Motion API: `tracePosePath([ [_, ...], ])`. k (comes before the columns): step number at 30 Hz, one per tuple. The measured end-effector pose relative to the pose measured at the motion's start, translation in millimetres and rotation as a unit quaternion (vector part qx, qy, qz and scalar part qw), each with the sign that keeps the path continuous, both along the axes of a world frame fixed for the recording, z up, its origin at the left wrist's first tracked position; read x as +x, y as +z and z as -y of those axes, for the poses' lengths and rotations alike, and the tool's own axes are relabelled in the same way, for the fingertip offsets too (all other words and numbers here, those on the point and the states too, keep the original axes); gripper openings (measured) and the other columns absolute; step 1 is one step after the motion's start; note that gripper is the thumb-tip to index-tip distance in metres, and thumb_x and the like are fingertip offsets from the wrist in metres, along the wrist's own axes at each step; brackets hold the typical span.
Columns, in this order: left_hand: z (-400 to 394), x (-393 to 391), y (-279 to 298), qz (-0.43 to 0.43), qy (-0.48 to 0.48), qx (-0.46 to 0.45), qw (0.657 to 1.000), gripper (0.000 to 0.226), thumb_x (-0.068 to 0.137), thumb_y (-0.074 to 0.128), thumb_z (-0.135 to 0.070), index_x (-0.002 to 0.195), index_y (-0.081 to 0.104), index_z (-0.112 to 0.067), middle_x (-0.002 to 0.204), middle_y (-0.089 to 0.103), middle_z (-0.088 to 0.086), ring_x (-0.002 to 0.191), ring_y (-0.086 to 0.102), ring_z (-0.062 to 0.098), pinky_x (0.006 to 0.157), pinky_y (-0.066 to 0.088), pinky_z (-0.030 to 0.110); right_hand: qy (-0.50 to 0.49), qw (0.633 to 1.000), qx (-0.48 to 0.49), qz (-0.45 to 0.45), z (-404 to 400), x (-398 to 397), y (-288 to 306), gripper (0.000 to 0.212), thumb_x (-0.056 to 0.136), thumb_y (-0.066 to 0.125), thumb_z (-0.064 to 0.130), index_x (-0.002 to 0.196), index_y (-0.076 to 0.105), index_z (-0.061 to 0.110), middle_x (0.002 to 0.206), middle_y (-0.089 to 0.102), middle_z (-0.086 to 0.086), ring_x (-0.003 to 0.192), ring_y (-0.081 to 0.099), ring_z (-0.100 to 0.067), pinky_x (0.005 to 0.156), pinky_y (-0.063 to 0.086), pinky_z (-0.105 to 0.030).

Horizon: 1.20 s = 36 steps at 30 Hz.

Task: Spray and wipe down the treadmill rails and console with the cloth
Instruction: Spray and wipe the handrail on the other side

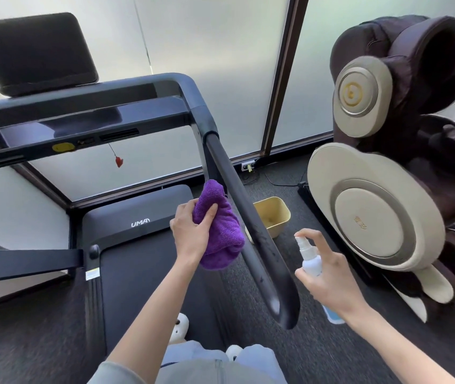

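Observation:
My left hand (190, 231) grips a bunched purple cloth (220, 231) just left of the treadmill's right rail (244, 214), a black bar running from the console towards me. The cloth's top edge sits close against the rail. On the rail's right side, my right hand (331, 284) holds a small white spray bottle (310, 259), index finger over the nozzle, which points at the rail. Wet specks show on the rail's lower part. The dark console (76, 126) with a yellow button spans the upper left, and a black screen (35, 51) stands above it.
A red safety clip (119, 161) hangs from the console. A beige bin (272, 216) stands on the floor beyond the rail. A large massage chair (387, 162) fills the right side. The treadmill belt (137, 273) lies under me. The left rail (27, 261) juts in at the left.

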<state>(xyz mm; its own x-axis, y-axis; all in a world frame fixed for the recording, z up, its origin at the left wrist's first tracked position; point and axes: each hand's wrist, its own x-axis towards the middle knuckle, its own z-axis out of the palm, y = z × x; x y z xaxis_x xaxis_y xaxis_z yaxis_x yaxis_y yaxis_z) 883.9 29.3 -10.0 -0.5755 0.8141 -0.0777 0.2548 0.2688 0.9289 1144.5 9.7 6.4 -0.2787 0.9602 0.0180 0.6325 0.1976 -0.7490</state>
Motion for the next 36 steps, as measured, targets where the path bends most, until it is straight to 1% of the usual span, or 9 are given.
tracePosePath([
  [4,-5,-4,-1,0.001,0.009,0.000,1.000,0.030,0.088,0.067,-0.040,0.110,0.067,-0.020,0.110,0.060,0.003,0.107,0.054,0.029,0.102,0.040,0.047,0.018,1.000,-0.009,-0.005,-2,-2,5,0.071,0.073,0.062,-0.004,0.116,0.041,0.050,0.052,0.046,-0.002,0.045,0.041,-0.012,0.050,0.039,-0.016],
  [9,-26,-1,-2,0.028,0.035,0.014,0.999,0.026,0.089,0.066,-0.037,0.109,0.067,-0.019,0.110,0.060,0.005,0.106,0.055,0.029,0.102,0.040,0.047,-0.015,0.998,-0.022,-0.055,-9,-12,7,0.075,0.077,0.064,-0.005,0.118,0.044,0.054,0.068,0.060,-0.004,0.047,0.052,-0.026,0.052,0.054,-0.037],
  [11,-43,5,1,0.036,0.046,0.022,0.998,0.026,0.091,0.065,-0.037,0.108,0.067,-0.018,0.110,0.059,0.006,0.105,0.054,0.030,0.101,0.040,0.045,-0.020,0.998,-0.018,-0.060,-14,-21,8,0.077,0.078,0.065,-0.005,0.117,0.043,0.057,0.072,0.063,-0.002,0.046,0.052,-0.023,0.051,0.054,-0.035],
  [15,-92,16,9,0.060,0.070,0.025,0.995,0.035,0.092,0.062,-0.037,0.121,0.063,-0.017,0.119,0.054,0.008,0.112,0.050,0.029,0.100,0.032,0.026,-0.045,0.996,-0.011,-0.073,-32,-36,9,0.079,0.077,0.066,-0.007,0.117,0.044,0.058,0.074,0.065,-0.003,0.044,0.052,-0.028,0.049,0.053,-0.036],
  [18,-128,25,9,0.072,0.027,-0.021,0.997,0.047,0.090,0.063,-0.044,0.133,0.053,-0.028,0.133,0.040,0.006,0.122,0.043,0.031,0.106,0.032,0.031,-0.063,0.995,-0.004,-0.079,-44,-47,9,0.078,0.077,0.067,-0.007,0.118,0.045,0.056,0.074,0.065,-0.003,0.044,0.052,-0.027,0.051,0.054,-0.036],
  [20,-147,27,4,0.046,-0.022,-0.082,0.995,0.070,0.085,0.067,-0.050,0.145,0.035,-0.032,0.145,0.027,0.007,0.128,0.038,0.033,0.106,0.032,0.037,-0.067,0.994,-0.001,-0.081,-54,-54,10,0.079,0.077,0.067,-0.008,0.117,0.044,0.056,0.074,0.064,-0.005,0.045,0.052,-0.027,0.052,0.053,-0.034],
  [23,-169,17,-3,0.056,-0.023,-0.134,0.989,0.088,0.082,0.070,-0.050,0.148,0.018,-0.025,0.145,0.034,0.015,0.126,0.046,0.039,0.106,0.034,0.043,-0.072,0.994,-0.002,-0.081,-67,-65,12,0.079,0.078,0.068,-0.008,0.117,0.044,0.057,0.075,0.064,-0.003,0.045,0.053,-0.023,0.052,0.054,-0.032],
  [29,-206,-10,-6,0.115,0.043,-0.159,0.980,0.087,0.075,0.073,-0.056,0.131,0.034,-0.003,0.136,0.051,0.019,0.125,0.049,0.037,0.103,0.038,0.039,-0.077,0.994,0.001,-0.073,-83,-79,15,0.078,0.079,0.068,-0.006,0.118,0.043,0.057,0.078,0.066,-0.001,0.044,0.053,-0.018,0.052,0.054,-0.031],
  [36,-223,-24,-2,0.106,0.038,-0.151,0.982,0.096,0.069,0.078,-0.057,0.133,0.030,-0.004,0.138,0.048,0.017,0.125,0.050,0.035,0.103,0.039,0.041,-0.078,0.994,0.015,-0.072,-82,-82,17,0.079,0.079,0.068,-0.005,0.116,0.042,0.060,0.078,0.065,0.001,0.045,0.053,-0.016,0.052,0.052,-0.026],
])
